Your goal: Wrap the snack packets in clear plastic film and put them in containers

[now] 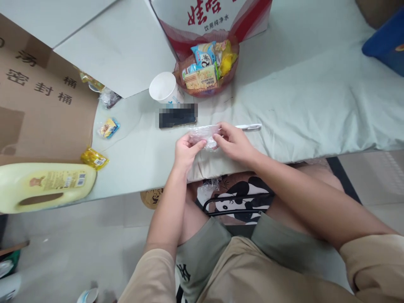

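Both my hands meet over the near edge of a table covered with a pale green cloth (pixel 315 97). Between them is a small clear plastic wrapper (pixel 203 134). My left hand (pixel 186 152) pinches its left end with thumb and fingers closed. My right hand (pixel 232 141) grips its right end, fingers curled. What is inside the wrapper is too small to make out. A white pen (pixel 249 126) lies on the cloth just behind my right hand. A dark phone (pixel 177 116) lies behind the wrapper.
A white paper cup (pixel 164 88) and a reddish bowl of snack packets (pixel 206 67) stand further back, before a red-and-white carton (pixel 217 17). Loose sweets (pixel 94 158) lie at left near a brown cardboard box (pixel 41 97) and a yellow jug (pixel 41 185).
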Demonstrator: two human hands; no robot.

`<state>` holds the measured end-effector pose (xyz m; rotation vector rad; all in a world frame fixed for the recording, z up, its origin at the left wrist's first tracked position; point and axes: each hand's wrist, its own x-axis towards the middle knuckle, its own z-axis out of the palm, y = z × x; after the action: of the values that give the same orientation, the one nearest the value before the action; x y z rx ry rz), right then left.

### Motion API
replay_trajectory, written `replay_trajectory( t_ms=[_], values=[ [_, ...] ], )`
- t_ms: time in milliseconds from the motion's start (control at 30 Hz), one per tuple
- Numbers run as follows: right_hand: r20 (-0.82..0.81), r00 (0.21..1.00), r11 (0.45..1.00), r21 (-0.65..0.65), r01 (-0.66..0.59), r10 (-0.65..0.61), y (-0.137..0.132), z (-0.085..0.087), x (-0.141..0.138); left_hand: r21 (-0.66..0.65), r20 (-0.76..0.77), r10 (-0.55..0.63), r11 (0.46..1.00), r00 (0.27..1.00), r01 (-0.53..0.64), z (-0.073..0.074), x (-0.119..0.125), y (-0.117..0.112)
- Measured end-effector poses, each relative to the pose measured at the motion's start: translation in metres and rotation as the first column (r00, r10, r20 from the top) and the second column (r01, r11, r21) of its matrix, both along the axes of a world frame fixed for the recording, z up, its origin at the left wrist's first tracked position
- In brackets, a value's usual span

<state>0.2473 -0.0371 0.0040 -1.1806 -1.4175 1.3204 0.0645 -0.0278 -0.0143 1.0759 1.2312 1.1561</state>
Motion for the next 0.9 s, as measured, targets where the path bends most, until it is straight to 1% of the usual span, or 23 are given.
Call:
replay_trajectory(
  t_ms=[67,100,167,233,267,300,333,367,433,467,500,533,600,667,733,800,833,867,900],
  values=[
    [-0.067,0.998,0.998,-0.062,-0.006,0.002,0.003,0.002,0.001,0.036,-0.018,0.134,0.99,0.991,-0.134,0.004,-0.011,0.004],
    [-0.069,0.998,0.996,-0.087,0.001,-0.007,0.005,0.002,0.002,0.066,-0.033,0.21,0.976,0.977,-0.207,0.007,-0.018,0.006],
    [-0.031,1.0,0.993,-0.115,0.001,-0.005,0.007,0.003,0.003,0.155,-0.066,0.348,0.929,0.935,-0.335,0.017,-0.035,0.014],
    [0.024,0.999,0.994,-0.101,-0.03,0.032,0.009,0.005,0.004,0.279,-0.118,0.456,0.868,0.882,-0.411,0.034,-0.051,0.025],
    [0.053,0.997,0.995,-0.082,-0.051,0.055,0.009,0.006,0.004,0.347,-0.167,0.495,0.839,0.852,-0.419,0.044,-0.058,0.033],
    [0.08,0.994,0.996,-0.06,-0.071,0.075,0.01,0.008,0.004,0.41,-0.238,0.511,0.824,0.826,-0.391,0.057,-0.064,0.043],
    [0.102,0.991,0.996,-0.036,-0.086,0.09,0.01,0.01,0.004,0.478,-0.323,0.523,0.81,0.789,-0.341,0.071,-0.067,0.053],
    [0.118,0.988,0.995,-0.013,-0.096,0.097,0.01,0.012,0.004,0.54,-0.398,0.549,0.788,0.735,-0.296,0.085,-0.069,0.065],
    [0.135,0.986,0.994,0.024,-0.105,0.1,0.011,0.014,0.002,0.574,-0.563,0.541,0.8,0.625,-0.175,0.111,-0.065,0.092],
    [0.135,0.986,0.994,0.037,-0.106,0.1,0.011,0.014,0.002,0.565,-0.644,0.534,0.815,0.549,-0.13,0.122,-0.061,0.106],
    [0.132,0.986,0.993,0.047,-0.105,0.098,0.012,0.014,0.001,0.499,-0.752,0.463,0.865,0.469,-0.055,0.131,-0.056,0.12],
    [0.127,0.987,0.993,0.053,-0.102,0.094,0.013,0.013,0.0,0.448,-0.828,0.422,0.894,0.37,-0.019,0.138,-0.05,0.133],
    [0.121,0.99,0.995,0.06,-0.081,0.073,0.015,0.011,0.0,0.311,-0.94,0.294,0.947,0.17,0.079,0.144,-0.039,0.157],
    [0.121,0.992,0.997,0.061,-0.053,0.045,0.018,0.01,0.0,0.198,-0.98,0.198,0.972,0.013,0.124,0.144,-0.031,0.178],
    [0.11,0.994,0.998,0.061,-0.027,0.02,0.02,0.012,0.002,0.079,-0.99,0.093,0.989,-0.108,0.124,0.138,-0.025,0.194],
    [0.087,0.996,0.998,0.06,-0.01,0.004,0.022,0.014,0.003,-0.095,-0.976,-0.073,0.99,-0.205,0.099,0.13,-0.023,0.207],
    [0.076,0.997,0.998,0.06,-0.003,-0.002,0.023,0.016,0.004,-0.2,-0.957,-0.175,0.976,-0.232,0.087,0.125,-0.023,0.213],
    [0.067,0.998,0.998,0.059,0.002,-0.006,0.023,0.018,0.005,-0.288,-0.937,-0.264,0.954,-0.228,0.082,0.121,-0.024,0.218],
    [0.059,0.998,0.998,0.058,0.008,-0.012,0.023,0.019,0.005,-0.32,-0.939,-0.3,0.941,-0.169,0.107,0.117,-0.025,0.222]
  ],
)
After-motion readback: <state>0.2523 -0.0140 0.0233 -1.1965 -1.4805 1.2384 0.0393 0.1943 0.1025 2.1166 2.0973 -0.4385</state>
